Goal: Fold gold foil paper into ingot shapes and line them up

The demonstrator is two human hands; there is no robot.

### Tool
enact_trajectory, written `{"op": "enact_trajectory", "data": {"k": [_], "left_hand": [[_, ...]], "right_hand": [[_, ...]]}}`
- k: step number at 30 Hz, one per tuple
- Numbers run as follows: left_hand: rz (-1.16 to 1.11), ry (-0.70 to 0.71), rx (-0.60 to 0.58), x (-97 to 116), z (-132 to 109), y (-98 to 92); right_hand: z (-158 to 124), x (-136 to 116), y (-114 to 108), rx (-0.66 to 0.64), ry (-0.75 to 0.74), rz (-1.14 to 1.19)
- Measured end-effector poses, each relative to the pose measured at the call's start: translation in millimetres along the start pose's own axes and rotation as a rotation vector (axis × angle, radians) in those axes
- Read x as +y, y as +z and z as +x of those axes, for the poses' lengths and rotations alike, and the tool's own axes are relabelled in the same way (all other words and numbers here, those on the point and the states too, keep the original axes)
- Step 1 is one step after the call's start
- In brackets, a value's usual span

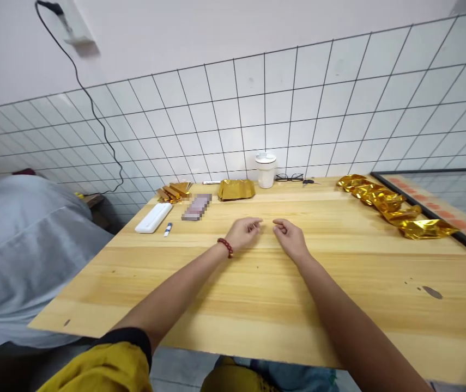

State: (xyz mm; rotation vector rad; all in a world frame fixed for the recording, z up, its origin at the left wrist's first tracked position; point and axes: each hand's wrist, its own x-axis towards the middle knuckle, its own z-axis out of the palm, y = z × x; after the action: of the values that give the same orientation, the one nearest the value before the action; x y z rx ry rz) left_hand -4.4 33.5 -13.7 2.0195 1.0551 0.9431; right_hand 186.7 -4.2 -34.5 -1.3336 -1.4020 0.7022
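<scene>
My left hand (pixel 246 233), with a dark red bead bracelet (pixel 225 247) on the wrist, is held over the middle of the wooden table (pixel 233 305). Its fingers are loosely bent, with a gap by the thumb, and nothing shows in them. Facing it across a small gap is my right hand (pixel 292 238), its fingers curled inward and apart from the thumb, also with nothing visible in it. Beyond the hands lies a flat gold foil packet (pixel 236 190), beside a white lidded cup (pixel 266 173). Neither hand touches these things.
Left lie a white power bank (pixel 153 218), a small blue-and-white tube (pixel 168 229), a pixelated stack (pixel 197 207) and folded gold strips (pixel 174 191). Glasses (pixel 289 177) and scissors (pixel 309 182) lie near the wall. Crumpled gold foil (pixel 396 206) runs beside a black-framed panel (pixel 433 209).
</scene>
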Motion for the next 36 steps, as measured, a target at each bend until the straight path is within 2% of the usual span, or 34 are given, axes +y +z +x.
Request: {"op": "enact_trajectory", "data": {"k": [2,3,6,10,17,22,26,29,31,32,34,36], "left_hand": [[0.359,0.037,0.173,-11,22,-36.7],[0.525,0.03,0.198,-16,34,-54.1],[0.914,-0.06,0.137,-30,62,-92.8],[1.14,-0.159,0.037,-45,86,-112.1],[1.085,-0.346,-0.097,-67,125,-124.5],[1.091,-0.41,-0.126,-71,130,-128.6],[1.112,-0.331,-0.137,-60,122,-125.9],[1.134,-0.175,-0.143,-50,121,-119.4],[1.163,0.007,-0.229,-48,126,-111.1],[1.162,0.037,-0.253,-48,129,-105.6],[1.144,0.015,-0.228,-50,137,-92.7],[1.116,-0.066,-0.211,-52,143,-80.0]], "right_hand": [[0,-1,2,0.003,0.019,0.049],[1,-2,3,-0.002,0.018,0.07],[3,-4,6,-0.001,0.022,0.105],[5,-2,8,-0.006,0.022,0.097],[8,0,9,-0.031,-0.022,-0.013],[8,-5,6,-0.049,-0.093,-0.113],[9,-6,5,-0.072,-0.139,-0.167],[10,-8,5,-0.076,-0.154,-0.206],[9,-11,4,-0.079,-0.161,-0.234],[9,-12,3,-0.085,-0.163,-0.246],[10,-15,1,-0.103,-0.166,-0.276],[11,-18,-1,-0.12,-0.153,-0.299]]}}
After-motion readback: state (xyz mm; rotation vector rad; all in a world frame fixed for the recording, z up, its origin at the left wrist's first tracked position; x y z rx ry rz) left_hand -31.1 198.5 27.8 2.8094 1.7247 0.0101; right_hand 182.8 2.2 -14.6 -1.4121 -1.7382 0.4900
